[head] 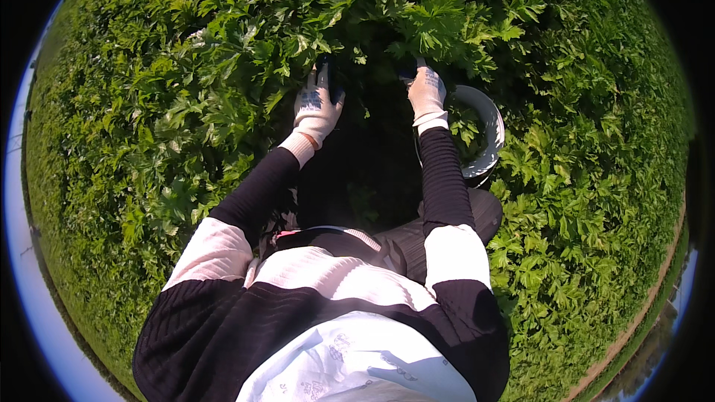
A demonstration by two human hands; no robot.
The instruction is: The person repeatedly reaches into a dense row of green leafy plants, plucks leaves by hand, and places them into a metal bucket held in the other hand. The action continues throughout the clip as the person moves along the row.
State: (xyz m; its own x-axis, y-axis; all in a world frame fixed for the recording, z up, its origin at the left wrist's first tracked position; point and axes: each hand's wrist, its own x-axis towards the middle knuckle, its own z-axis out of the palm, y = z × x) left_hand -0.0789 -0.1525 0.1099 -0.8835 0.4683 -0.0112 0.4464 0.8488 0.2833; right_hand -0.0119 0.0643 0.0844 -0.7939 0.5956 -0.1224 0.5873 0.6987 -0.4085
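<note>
Both hands wear pale knit work gloves with dark palms and fingers, and reach into dense green leafy plants (435, 17). My left hand (319, 99) is at the left edge of a dark gap in the foliage, back of the hand up, with its fingertips in shadow under the leaves. Across the gap, my right hand (425, 88) touches the underside of a leafy clump, its fingertips hidden by leaves and shade. Whether either hand grips a stem cannot be seen. A light grey bucket (492, 128) stands just right of my right wrist, with green leaves inside, partly covered by the forearm.
Leafy plants (190, 117) surround me on all sides. My bent knee (486, 215) is just below the bucket. A shaded hollow lies between my forearms, over darker ground. Far off at the right, a strip of bare soil (631, 326) borders the field.
</note>
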